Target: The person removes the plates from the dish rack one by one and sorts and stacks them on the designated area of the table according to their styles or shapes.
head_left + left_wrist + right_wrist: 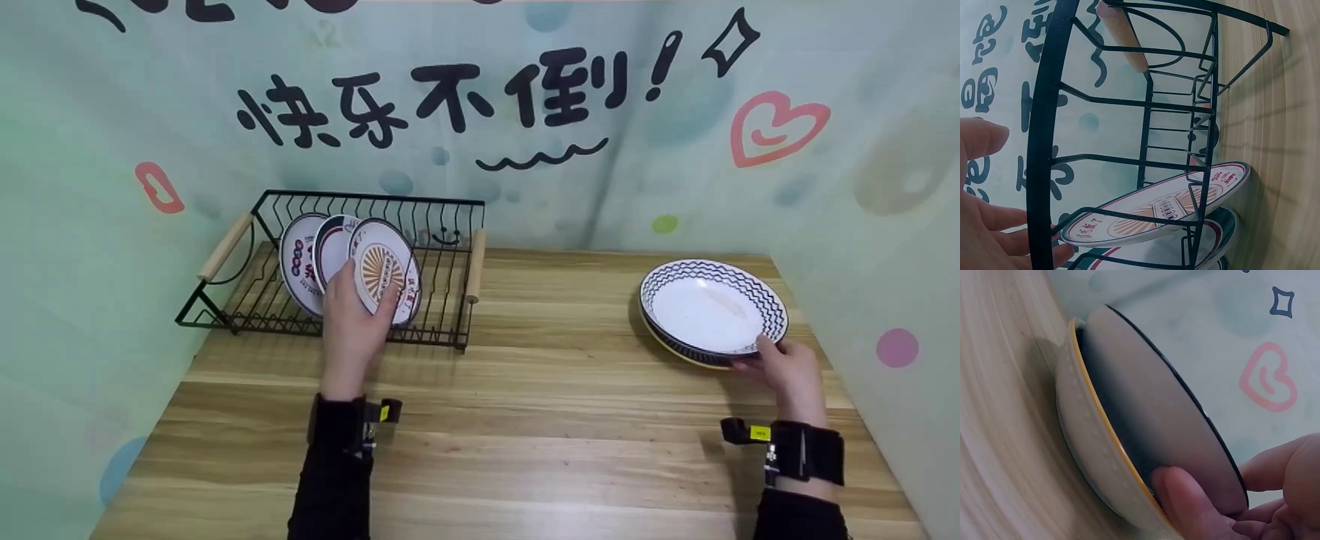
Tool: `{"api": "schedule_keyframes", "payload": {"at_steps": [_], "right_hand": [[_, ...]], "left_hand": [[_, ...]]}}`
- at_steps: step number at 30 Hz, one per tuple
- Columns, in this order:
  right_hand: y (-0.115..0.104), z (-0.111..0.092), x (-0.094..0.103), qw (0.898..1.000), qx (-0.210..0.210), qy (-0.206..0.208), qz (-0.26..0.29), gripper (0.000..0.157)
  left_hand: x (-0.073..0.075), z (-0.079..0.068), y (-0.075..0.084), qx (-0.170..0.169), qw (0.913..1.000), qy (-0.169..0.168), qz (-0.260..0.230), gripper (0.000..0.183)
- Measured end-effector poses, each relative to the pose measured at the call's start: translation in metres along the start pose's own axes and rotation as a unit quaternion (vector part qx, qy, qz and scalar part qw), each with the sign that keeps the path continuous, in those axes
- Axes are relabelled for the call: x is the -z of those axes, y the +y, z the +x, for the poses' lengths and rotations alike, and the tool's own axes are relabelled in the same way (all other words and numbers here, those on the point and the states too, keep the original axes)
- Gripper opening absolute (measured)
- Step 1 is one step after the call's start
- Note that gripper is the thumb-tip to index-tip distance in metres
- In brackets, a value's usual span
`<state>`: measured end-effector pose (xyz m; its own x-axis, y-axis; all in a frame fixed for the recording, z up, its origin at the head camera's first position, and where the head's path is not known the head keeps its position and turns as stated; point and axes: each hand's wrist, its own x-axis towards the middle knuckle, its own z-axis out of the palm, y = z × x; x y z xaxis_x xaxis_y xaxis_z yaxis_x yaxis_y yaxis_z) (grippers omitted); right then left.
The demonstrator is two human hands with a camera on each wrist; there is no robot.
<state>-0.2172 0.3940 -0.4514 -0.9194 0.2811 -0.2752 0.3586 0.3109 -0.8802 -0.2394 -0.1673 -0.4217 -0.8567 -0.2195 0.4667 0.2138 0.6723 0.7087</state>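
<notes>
Three white patterned plates stand on edge in a black wire dish rack (442,336). At the rightmost plate (382,274), printed with an orange sunburst, is my left hand (351,330). In the left wrist view its thumb (985,138) is apart from the plate, and its fingers are by the plate's edge behind the rack's bar. On the right, my right hand (793,373) pinches the rim of a white bowl (701,311) with black wavy lines. That bowl is tilted up from a yellow-rimmed bowl (1092,433) under it, and a fingertip is between the two.
The rack has wooden handles, the right one (475,266) nearest the middle. Wooden table (555,390) lies between rack and bowls. A printed pale green cloth (555,202) hangs behind and at both sides.
</notes>
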Motion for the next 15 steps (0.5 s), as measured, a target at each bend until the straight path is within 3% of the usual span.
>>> {"api": "schedule_keyframes", "payload": {"at_steps": [3, 7, 15], "right_hand": [[0.000, 0.001, -0.001, 0.998, 0.015, 0.032, -0.050, 0.064], [0.002, 0.000, -0.003, 0.987, 0.037, 0.082, -0.136, 0.062], [0.005, 0.000, -0.003, 0.979, 0.050, 0.099, -0.171, 0.054]], "left_hand": [[0.001, 0.001, -0.001, -0.003, 1.0000, 0.004, -0.002, 0.076], [0.002, 0.007, 0.000, -0.010, 0.9999, 0.003, 0.009, 0.077], [0.007, 0.023, -0.003, -0.034, 0.9973, -0.008, 0.065, 0.079]]}}
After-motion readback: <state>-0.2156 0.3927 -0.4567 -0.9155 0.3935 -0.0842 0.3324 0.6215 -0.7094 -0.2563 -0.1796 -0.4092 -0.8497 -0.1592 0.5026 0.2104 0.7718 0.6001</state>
